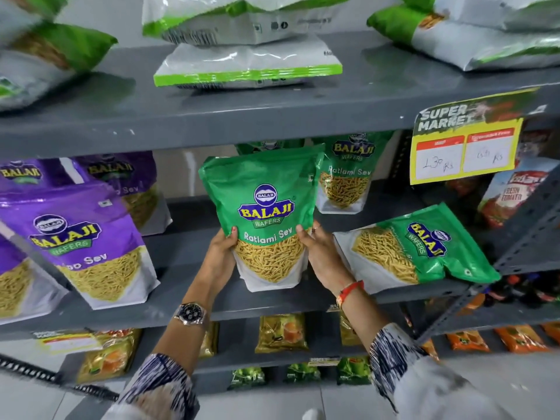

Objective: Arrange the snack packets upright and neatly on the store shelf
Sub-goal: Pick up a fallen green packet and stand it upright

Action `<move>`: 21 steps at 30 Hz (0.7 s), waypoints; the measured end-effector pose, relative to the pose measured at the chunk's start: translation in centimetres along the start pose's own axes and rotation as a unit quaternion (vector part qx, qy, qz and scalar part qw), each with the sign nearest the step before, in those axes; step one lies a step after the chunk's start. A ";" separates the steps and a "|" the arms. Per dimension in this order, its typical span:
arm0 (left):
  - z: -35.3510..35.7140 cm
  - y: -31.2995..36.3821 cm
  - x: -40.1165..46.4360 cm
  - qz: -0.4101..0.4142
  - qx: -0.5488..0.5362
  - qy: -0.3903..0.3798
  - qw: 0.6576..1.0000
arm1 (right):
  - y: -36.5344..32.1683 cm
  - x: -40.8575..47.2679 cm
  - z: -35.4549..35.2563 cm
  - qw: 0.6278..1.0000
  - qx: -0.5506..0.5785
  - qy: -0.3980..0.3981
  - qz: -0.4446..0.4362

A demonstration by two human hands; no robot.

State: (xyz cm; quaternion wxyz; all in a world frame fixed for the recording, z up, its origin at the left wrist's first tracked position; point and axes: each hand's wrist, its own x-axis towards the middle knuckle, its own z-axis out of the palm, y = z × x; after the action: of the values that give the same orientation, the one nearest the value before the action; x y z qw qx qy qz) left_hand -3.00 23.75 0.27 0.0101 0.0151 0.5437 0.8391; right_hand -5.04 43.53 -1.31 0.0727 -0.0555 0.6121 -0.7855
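Green packet (266, 213), glossy, its clear window showing yellow sev, upright at mid-shelf (188, 256), clasped at its lower edges by the left hand (222, 253) and right hand (322, 256), fingers closed around it. One green packet (345, 174) stands behind; another (418, 250) lies toppled at right, apparently still to be set upright.

Yellow paper price tag (463, 137), "SUPER MARKET" header, hangs tilted from upper ledge to my right. Red tomato-print carton (512, 192) beyond it. Gold pouches (281, 333) on lower tier, orange sachets (521, 339) right, small green sachets (301, 372) lowest. Grey floor tiles (333, 401) below.
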 end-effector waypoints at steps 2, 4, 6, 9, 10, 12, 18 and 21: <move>-0.4 0.0 -0.2 0.000 -0.004 -0.017 1.000 | -0.1 -0.1 0.1 1.000 0.003 -0.006 0.009; -0.5 0.1 -0.4 0.002 -0.013 -0.017 1.000 | -0.2 -0.5 0.1 1.000 0.006 -0.005 0.020; -0.3 -0.1 -0.7 0.019 -0.006 0.016 1.000 | -0.4 -1.0 0.2 1.000 -0.003 0.003 0.015; -0.2 -0.8 -1.5 0.059 -0.031 0.161 0.985 | -1.0 -2.2 0.3 0.999 -0.002 0.042 -0.021; -0.3 -1.1 -1.8 0.065 -0.070 0.242 0.966 | -1.3 -2.9 0.3 0.997 0.006 0.070 -0.031; -0.6 -2.0 -2.3 0.021 -0.139 0.395 0.908 | -1.7 -4.6 -0.2 0.987 0.037 0.150 -0.052; 8.2 -7.4 -8.1 0.091 0.041 0.242 0.965 | -1.5 -10.8 -3.8 0.880 0.163 0.445 -0.038; 12.7 -8.3 -8.4 0.092 0.116 0.039 0.988 | -1.2 -11.8 -5.7 0.828 0.200 0.524 0.026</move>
State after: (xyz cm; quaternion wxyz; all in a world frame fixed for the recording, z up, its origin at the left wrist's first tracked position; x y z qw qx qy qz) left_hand 5.83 38.43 -2.27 -0.0898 0.0337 0.6338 0.7675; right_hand 5.47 51.40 -1.57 -0.2288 0.3963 0.3891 -0.7995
